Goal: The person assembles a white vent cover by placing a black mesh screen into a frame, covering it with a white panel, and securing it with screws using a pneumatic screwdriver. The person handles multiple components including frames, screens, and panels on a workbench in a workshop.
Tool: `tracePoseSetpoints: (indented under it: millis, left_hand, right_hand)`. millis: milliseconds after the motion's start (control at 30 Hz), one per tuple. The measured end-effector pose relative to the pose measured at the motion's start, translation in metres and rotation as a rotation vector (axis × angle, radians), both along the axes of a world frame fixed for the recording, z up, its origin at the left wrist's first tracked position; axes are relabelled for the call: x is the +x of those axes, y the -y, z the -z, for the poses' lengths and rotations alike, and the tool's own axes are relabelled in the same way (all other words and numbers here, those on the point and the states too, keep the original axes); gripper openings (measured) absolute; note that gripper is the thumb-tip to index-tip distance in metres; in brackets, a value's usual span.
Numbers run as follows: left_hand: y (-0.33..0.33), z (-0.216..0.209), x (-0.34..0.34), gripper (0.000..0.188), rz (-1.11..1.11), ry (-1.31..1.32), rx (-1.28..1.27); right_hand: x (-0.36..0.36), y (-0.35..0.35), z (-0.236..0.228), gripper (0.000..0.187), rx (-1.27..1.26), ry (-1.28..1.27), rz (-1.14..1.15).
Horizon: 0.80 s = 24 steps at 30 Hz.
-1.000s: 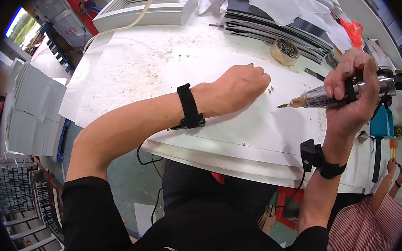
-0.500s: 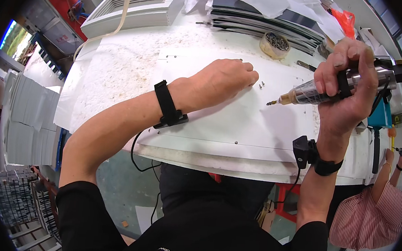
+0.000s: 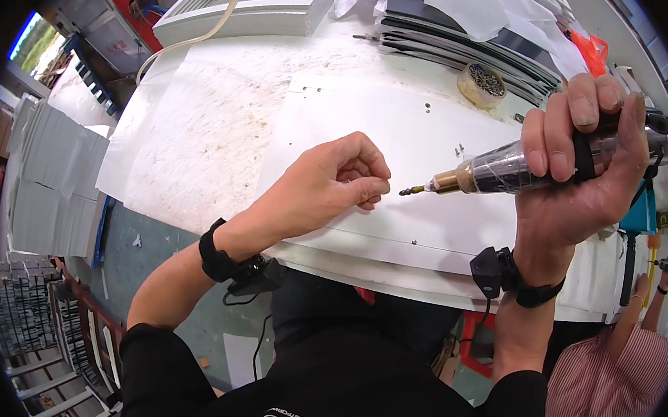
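Observation:
My right hand [image 3: 576, 169] is wrapped round a cylindrical power screwdriver [image 3: 502, 165], whose bit points left over a white panel [image 3: 349, 116]. At the bit's tip there is a dark bit end; whether a screw sits on it I cannot tell. My left hand [image 3: 328, 178], thumb and fingertips pinched together, hovers just left of the tip. What it pinches, if anything, is too small to make out. A few loose screws [image 3: 459, 150] lie on the panel beyond the tip. Screw heads [image 3: 414, 242] show near the panel's front edge and far edge.
A round tub of screws [image 3: 482, 85] stands behind the panel. Farther back are a stack of dark and white sheets [image 3: 472, 47] and a white louvred frame [image 3: 240, 5] with a pale hose [image 3: 221, 27] across it. A person in a striped shirt [image 3: 611, 371] works at right.
My left hand has drawn back from the loose screws toward me, fingers now pinched beside the bit. The screwdriver tip has come nearer and to the left. The view has shifted slightly.

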<state>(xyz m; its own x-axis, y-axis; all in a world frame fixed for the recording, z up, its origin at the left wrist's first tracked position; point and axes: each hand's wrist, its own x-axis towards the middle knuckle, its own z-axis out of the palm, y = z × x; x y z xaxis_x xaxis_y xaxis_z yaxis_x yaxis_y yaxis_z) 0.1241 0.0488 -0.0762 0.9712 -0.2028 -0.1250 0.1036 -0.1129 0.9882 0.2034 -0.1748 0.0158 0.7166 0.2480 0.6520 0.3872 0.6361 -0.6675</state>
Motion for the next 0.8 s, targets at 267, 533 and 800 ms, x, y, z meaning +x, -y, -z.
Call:
tracePoseSetpoints:
  millis: [267,533,800]
  left_hand:
    - [-0.013,0.015,-0.033,0.02,-0.12,-0.127,-0.461]
    - [-0.02,0.02,-0.039,0.022,-0.105,-0.146,-0.537]
    - [-0.026,0.022,-0.046,0.02,-0.106,-0.147,-0.534]
  right_hand:
    - [-0.01,-0.031,-0.001,0.027,0.002,0.015,-0.077]
    - [-0.013,-0.041,-0.001,0.027,-0.02,0.028,-0.099]
    - [-0.018,-0.053,-0.004,0.028,-0.025,0.014,-0.149]
